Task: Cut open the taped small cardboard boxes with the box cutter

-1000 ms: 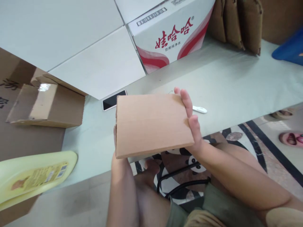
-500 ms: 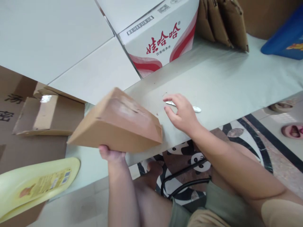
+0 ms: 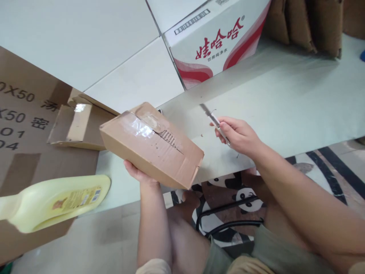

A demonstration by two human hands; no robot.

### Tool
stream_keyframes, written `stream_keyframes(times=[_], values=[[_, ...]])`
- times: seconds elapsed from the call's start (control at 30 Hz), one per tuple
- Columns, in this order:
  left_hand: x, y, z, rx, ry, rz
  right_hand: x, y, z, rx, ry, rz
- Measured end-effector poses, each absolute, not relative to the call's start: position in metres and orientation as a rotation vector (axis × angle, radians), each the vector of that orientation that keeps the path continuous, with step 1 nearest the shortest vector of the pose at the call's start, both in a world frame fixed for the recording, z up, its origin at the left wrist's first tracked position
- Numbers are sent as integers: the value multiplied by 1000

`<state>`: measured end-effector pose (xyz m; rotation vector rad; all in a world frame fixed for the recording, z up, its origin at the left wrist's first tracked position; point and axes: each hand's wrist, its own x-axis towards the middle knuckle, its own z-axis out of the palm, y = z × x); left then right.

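My left hand (image 3: 139, 175) holds a brown cardboard box (image 3: 148, 144) from below, its thumb along the near side. The box is tilted, and its upper face shows shiny tape and a torn, ridged patch. In my right hand (image 3: 235, 133) is a slim knife (image 3: 215, 122), gripped between thumb and fingers above the pale table (image 3: 273, 102). The blade points up and left, towards the back of the table, apart from the box.
A white and red carton (image 3: 219, 49) and white boxes (image 3: 134, 72) stand at the back. Folded cardboard (image 3: 310, 26) leans at the back right. A yellow bottle (image 3: 65, 201) lies at the left, near a large brown carton (image 3: 19, 160).
My right hand has picked up the knife from the table. The box in my left hand has turned, so its taped face shows more. The view has shifted left.
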<state>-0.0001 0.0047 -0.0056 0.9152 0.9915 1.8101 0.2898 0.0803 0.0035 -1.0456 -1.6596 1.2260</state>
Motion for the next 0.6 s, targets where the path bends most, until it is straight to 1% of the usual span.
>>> stream_keyframes(times=[0.07, 0.17, 0.6], values=[[0, 5, -8, 892, 997, 1821, 283, 72, 15, -837, -1624, 1301], [4, 5, -7, 859, 1000, 1799, 280, 64, 29, -750, -1652, 1253], [20, -6, 1, 887, 1345, 1681, 287, 43, 62, -831, -1886, 1047]])
